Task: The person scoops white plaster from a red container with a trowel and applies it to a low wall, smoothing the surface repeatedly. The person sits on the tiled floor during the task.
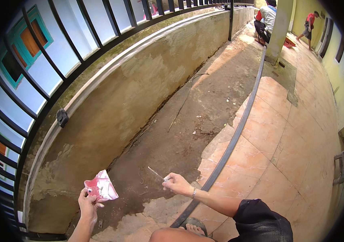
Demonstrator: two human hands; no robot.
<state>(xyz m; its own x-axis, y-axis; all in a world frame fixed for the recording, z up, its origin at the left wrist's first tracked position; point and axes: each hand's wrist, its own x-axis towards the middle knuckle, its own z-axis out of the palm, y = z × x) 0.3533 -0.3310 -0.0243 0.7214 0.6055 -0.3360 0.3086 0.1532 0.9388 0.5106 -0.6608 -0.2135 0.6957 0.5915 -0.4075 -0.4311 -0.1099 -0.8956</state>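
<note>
My left hand (pixel 88 205) holds a red plastic scraper (pixel 101 186) smeared with white paste, raised in front of the low plastered wall (pixel 139 92). My right hand (pixel 176 184) pinches a thin, light-coloured stick or nail (pixel 155 173) that points up and to the left. A bracelet sits on that wrist. Both hands hover over a strip of bare dark cement floor (pixel 172 141) beside orange floor tiles (pixel 276 137). My knee and a sandalled foot (pixel 192 226) show at the bottom edge.
A long black pipe (pixel 236 129) lies along the edge of the tiles. A black metal railing (pixel 79 52) tops the low wall. Far off, one person (pixel 265 20) crouches by a pillar (pixel 280 28) and another person (pixel 309 24) bends over. A thin wire (pixel 184 101) lies on the cement.
</note>
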